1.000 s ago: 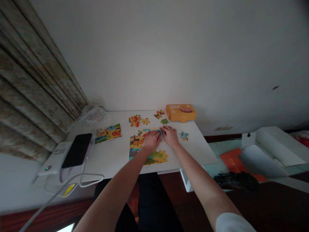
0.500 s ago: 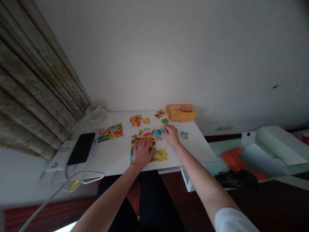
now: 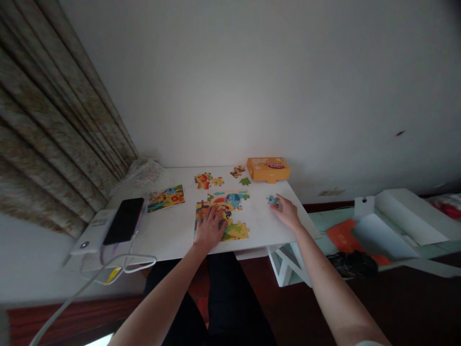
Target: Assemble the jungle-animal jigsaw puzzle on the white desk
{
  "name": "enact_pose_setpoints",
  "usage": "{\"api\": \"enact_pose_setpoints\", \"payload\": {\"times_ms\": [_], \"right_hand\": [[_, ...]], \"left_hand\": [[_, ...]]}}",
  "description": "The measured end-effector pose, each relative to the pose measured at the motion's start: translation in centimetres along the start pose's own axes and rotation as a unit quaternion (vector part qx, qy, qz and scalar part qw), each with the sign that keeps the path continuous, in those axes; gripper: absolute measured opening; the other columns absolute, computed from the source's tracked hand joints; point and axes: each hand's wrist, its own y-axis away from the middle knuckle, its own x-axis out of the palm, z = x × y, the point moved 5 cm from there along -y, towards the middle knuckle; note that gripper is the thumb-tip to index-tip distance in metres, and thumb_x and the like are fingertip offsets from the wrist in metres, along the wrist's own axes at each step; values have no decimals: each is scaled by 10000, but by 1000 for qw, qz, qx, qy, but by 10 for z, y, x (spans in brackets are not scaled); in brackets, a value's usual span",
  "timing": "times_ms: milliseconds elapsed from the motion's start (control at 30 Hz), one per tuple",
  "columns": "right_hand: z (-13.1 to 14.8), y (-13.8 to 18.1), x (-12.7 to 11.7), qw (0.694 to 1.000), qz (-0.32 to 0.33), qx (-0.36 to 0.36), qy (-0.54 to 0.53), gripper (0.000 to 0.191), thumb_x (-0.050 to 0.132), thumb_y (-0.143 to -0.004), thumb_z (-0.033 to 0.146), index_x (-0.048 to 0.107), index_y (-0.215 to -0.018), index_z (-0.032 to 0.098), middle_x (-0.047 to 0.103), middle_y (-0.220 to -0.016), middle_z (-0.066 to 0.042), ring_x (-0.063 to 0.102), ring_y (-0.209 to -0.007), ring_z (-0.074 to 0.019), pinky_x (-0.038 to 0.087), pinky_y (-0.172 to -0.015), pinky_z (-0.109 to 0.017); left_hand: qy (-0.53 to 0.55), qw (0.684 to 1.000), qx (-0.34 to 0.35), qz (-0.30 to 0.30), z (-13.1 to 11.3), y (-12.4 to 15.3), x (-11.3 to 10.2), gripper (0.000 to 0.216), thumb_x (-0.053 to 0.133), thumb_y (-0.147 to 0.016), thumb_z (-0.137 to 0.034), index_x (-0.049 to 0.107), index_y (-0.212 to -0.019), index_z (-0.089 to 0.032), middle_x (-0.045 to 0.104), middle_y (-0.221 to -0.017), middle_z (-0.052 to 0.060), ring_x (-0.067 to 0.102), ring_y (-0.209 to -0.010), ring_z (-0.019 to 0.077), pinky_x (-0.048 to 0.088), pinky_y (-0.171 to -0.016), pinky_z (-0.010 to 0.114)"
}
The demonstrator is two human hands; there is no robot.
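On the white table lies a partly joined jigsaw puzzle (image 3: 236, 231) with animals, an elephant and a crocodile among them. My left hand (image 3: 210, 227) rests flat on its left part, fingers spread, covering some of the picture. To the right, my right hand (image 3: 287, 211) has its fingertips and thumb around the edge of a blue puzzle piece (image 3: 272, 200), which lies at table level. Loose yellow and red puzzle pieces (image 3: 203, 179) sit behind the puzzle. A green puzzle piece (image 3: 245, 181) and a small colourful cluster (image 3: 237, 171) are near the box.
An orange puzzle box (image 3: 268, 170) stands at the back right. At the left are a picture card (image 3: 166, 198), a black phone (image 3: 124, 221), a white cable (image 3: 139, 262) and clear bubble wrap (image 3: 144, 174). An opened white box (image 3: 389, 235) lies on a lower glass surface to the right.
My right hand has left the puzzle's upper right edge and moved right to the blue piece. A green-and-blue piece now shows at that edge. My left hand stays on the puzzle.
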Motion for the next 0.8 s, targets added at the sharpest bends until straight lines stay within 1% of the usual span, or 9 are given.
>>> {"api": "enact_pose_setpoints", "payload": {"times_ms": [133, 200, 267, 367, 433, 500, 600, 700, 800], "right_hand": [[0, -4, 3, 999, 15, 16, -47, 553, 770, -743, 351, 641, -1267, 230, 711, -1223, -122, 643, -1172, -307, 453, -1069, -503], [4, -6, 4, 994, 19, 9, -112, 584, 794, -677, 302, 638, -1233, 214, 685, -1232, -130, 639, -1162, -301, 474, -1055, -488], [11, -6, 5, 982, 16, 0, -186, 598, 794, -640, 288, 628, -1208, 206, 647, -1250, -133, 646, -1124, -284, 515, -1003, -461], [27, 5, 12, 956, 36, 14, -292, 567, 774, -667, 355, 603, -1193, 230, 629, -1201, -93, 677, -889, -212, 580, -824, -400], [44, 17, 19, 931, 60, 30, -358, 531, 754, -703, 415, 589, -1179, 247, 633, -1148, -58, 652, -741, -158, 579, -725, -352], [63, 31, 25, 911, 69, 33, -406, 491, 746, -722, 438, 590, -1147, 250, 643, -1106, -38, 638, -712, -140, 567, -700, -318], [88, 50, 33, 894, 86, 21, -438, 435, 743, -737, 414, 602, -1113, 248, 663, -1066, -37, 607, -670, -133, 541, -638, -288], [103, 59, 40, 884, 100, 10, -456, 388, 723, -749, 367, 613, -1103, 253, 661, -1049, -28, 582, -642, -121, 524, -611, -275], [106, 59, 43, 878, 102, 7, -468, 386, 727, -736, 341, 622, -1098, 257, 656, -1038, -22, 595, -687, -131, 530, -627, -272]], "left_hand": [[-1, 1000, 2, 3, 0, -1, -1, 512, 455, -1020, -448, 523, -1479, -231, 450, -1593, 146, 386, -1491, 337, 232, -1224, 645], [6, 1000, 5, -6, 0, -2, -4, 478, 478, -1015, -415, 549, -1444, -217, 487, -1563, 153, 417, -1469, 338, 246, -1221, 646], [33, 999, 24, -20, -5, -2, -8, 425, 499, -1008, -362, 580, -1396, -208, 548, -1507, 145, 485, -1415, 313, 301, -1220, 588], [118, 991, 56, -29, -20, -6, -12, 366, 515, -993, -281, 605, -1341, -208, 633, -1393, 116, 574, -1315, 259, 434, -1163, 444], [187, 981, 54, -29, -32, -12, -11, 369, 524, -983, -255, 596, -1343, -223, 652, -1347, 101, 604, -1269, 243, 491, -1111, 409], [254, 967, 28, -22, -44, -18, -6, 398, 546, -972, -249, 572, -1369, -244, 664, -1308, 93, 652, -1182, 234, 541, -1049, 407], [339, 941, -1, 0, -61, -26, 3, 474, 600, -949, -236, 527, -1417, -250, 683, -1248, 90, 702, -1043, 216, 595, -951, 394], [344, 937, 66, -3, -73, -28, 3, 576, 689, -896, -227, 510, -1443, -249, 636, -1350, 111, 633, -1233, 262, 539, -1059, 452], [277, 948, 155, -3, -76, -24, -2, 658, 734, -865, -218, 493, -1474, -276, 542, -1487, 119, 504, -1393, 318, 438, -1157, 535]]}}
